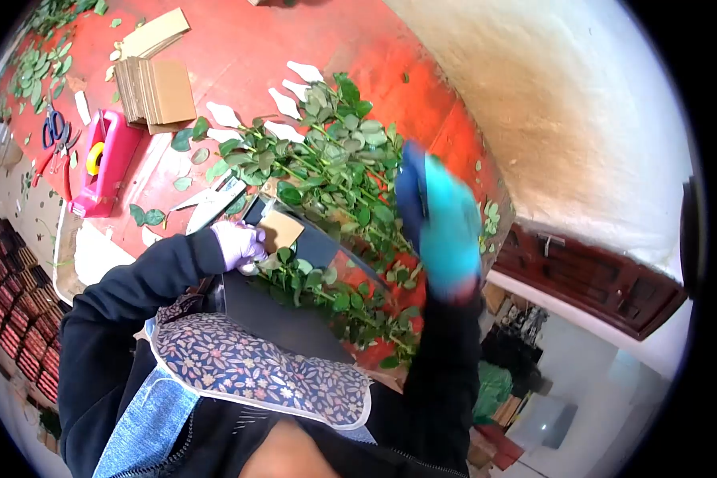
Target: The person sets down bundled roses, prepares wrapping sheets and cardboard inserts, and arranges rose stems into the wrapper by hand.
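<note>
My left hand [239, 244], in a pale purple glove, is closed at the upper end of a leafy rose stem [327, 287]; its fingertips are partly hidden. Right beside it is a small piece of tan cardboard [282, 229] over a dark box-like holder [315, 245]. My right hand [450, 231], in a teal glove, is raised to the right of the foliage and smeared by motion. A dark blue shape [411, 191] lies along it, too blurred to name. Several leafy rose stems [327, 171] with white-covered heads [285, 103] lie beyond the holder.
On the red table [239, 48] are a stack of cardboard pieces [155, 92], a pink tape dispenser [110, 163], blue-handled scissors [53, 127], red-handled pliers [56, 163] and a white-handled cutting tool [215, 199]. Loose leaves [36, 72] are heaped at the far left. A pale wall [566, 103] rises at right.
</note>
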Tool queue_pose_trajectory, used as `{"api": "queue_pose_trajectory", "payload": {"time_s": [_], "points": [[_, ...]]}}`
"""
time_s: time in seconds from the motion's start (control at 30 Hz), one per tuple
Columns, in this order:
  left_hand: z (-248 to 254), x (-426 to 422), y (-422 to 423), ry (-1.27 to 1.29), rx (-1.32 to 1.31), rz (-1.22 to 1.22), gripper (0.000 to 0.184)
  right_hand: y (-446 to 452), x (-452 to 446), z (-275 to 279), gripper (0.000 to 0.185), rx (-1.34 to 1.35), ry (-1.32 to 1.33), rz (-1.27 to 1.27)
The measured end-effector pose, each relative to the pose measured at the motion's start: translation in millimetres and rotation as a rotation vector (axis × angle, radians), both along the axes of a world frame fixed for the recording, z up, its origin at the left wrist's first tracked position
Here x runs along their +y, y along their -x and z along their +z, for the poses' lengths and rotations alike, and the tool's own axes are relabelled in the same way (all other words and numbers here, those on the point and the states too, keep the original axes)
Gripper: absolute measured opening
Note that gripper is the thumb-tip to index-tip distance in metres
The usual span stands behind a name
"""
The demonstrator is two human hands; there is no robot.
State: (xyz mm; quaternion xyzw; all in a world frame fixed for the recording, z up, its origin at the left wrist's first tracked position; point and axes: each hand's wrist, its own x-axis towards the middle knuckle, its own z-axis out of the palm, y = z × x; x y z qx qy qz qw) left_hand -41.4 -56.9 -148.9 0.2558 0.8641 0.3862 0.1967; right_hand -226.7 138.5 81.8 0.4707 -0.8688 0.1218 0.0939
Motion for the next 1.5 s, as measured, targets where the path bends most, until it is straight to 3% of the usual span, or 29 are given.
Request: {"api": "queue_pose_trajectory", "payload": {"time_s": [0.07, 0.13, 0.17, 0.23, 0.33, 0.43, 0.47, 0.53, 0.57, 0.6, 0.7, 0.8, 0.87, 0.93, 1.0, 1.07, 1.13, 1.2, 1.27, 1.3, 1.33, 1.37, 1.43, 1.47, 1.5], "points": [[-6.5, 0.9, -5.5, -0.056, -0.058, 0.043, 0.021, 68.2, -18.0, -54.9, 0.043, -0.003, -0.068, -0.085], [-15.4, 3.4, -11.6, -0.117, 0.055, 0.104, 0.024, 131.0, -5.0, -168.3, 0.069, 0.098, -0.395, -0.190], [-6.2, 3.6, -9.2, -0.081, 0.037, 0.115, 0.023, 143.8, -7.5, -197.6, 0.075, -0.135, -0.609, -0.271], [11.6, 1.5, -6.3, -0.080, 0.039, 0.132, 0.022, 144.8, -8.4, -208.3, 0.050, -0.206, -0.585, -0.278], [-3.5, 5.0, -13.2, -0.109, 0.028, 0.149, 0.023, 152.6, 9.1, -180.6, 0.028, -0.044, -0.492, -0.207], [-10.5, 7.1, -15.3, -0.166, 0.003, 0.139, 0.023, 152.5, 31.1, -101.9, 0.028, 0.018, -0.224, -0.224], [-17.7, 9.7, -15.3, -0.154, 0.010, 0.132, 0.023, 161.3, 48.0, -93.4, 0.032, -0.079, -0.104, -0.275], [-5.1, 4.9, -9.4, -0.090, -0.056, 0.097, 0.024, 162.9, 70.8, -63.9, 0.035, -0.533, 0.128, -0.339], [-5.7, 4.1, -5.9, -0.093, -0.049, 0.070, 0.023, 157.5, 76.3, -62.8, 0.035, -0.525, 0.134, -0.356], [-6.8, 3.3, -3.4, -0.096, -0.042, 0.044, 0.022, 152.3, 79.0, -65.0, 0.034, -0.777, 0.237, -0.343], [-11.8, 3.1, -2.2, -0.129, -0.056, 0.063, 0.022, 128.1, 71.1, -65.2, 0.028, -1.182, 0.301, -0.470], [-4.2, -7.9, -0.2, -0.151, -0.032, 0.072, 0.026, 107.0, 60.7, -67.4, 0.027, -0.794, 0.064, -0.352], [14.8, -23.5, 0.2, -0.437, -0.074, 0.151, 0.026, 102.5, 62.9, -73.0, 0.028, -0.875, 0.059, -0.364], [28.5, -49.4, 18.4, -0.518, 0.033, 0.071, 0.027, 93.4, 62.5, -72.9, 0.029, -0.939, 0.071, -0.390], [46.1, -78.3, 44.5, -0.093, 0.111, 0.206, 0.033, 89.7, 64.9, -80.8, 0.028, -1.025, 0.116, -0.357], [95.0, -74.3, 75.2, -0.042, 0.366, 0.678, 0.039, 87.4, 60.2, -81.6, 0.028, -1.067, 0.140, -0.318], [119.3, -68.9, 104.7, -0.008, 0.868, 0.584, 0.043, 76.0, 51.4, -79.0, 0.025, -0.672, -0.075, -0.099], [86.2, -56.7, 131.3, 0.152, 0.915, 0.601, 0.060, 73.9, 50.9, -88.6, 0.026, -0.690, 0.026, -0.015], [56.2, -48.0, 146.9, 0.187, 0.697, 0.624, 0.078, 68.3, 52.8, -90.7, 0.027, -1.061, 0.298, -0.038], [51.0, -52.5, 163.4, -0.006, 0.485, 0.561, 0.081, 67.0, 54.5, -79.4, 0.026, -1.131, 0.229, -0.143], [42.3, -49.7, 165.3, -0.005, 0.484, 0.555, 0.081, 66.6, 54.1, -76.7, 0.026, -1.132, 0.234, -0.147], [37.0, -45.8, 166.0, -0.337, 0.389, 0.545, 0.081, 66.0, 55.0, -75.8, 0.025, -1.112, 0.176, -0.158], [28.5, -37.8, 169.0, -0.642, 0.020, 0.641, 0.067, 64.4, 58.8, -80.5, 0.024, -1.096, 0.123, -0.178], [24.8, -38.4, 170.5, -0.640, 0.015, 0.632, 0.067, 63.6, 58.3, -87.8, 0.024, -1.099, 0.195, -0.123], [21.3, -41.7, 171.2, -0.677, 0.023, 0.446, 0.051, 66.5, 60.2, -90.3, 0.025, -1.100, 0.233, -0.098]]}}
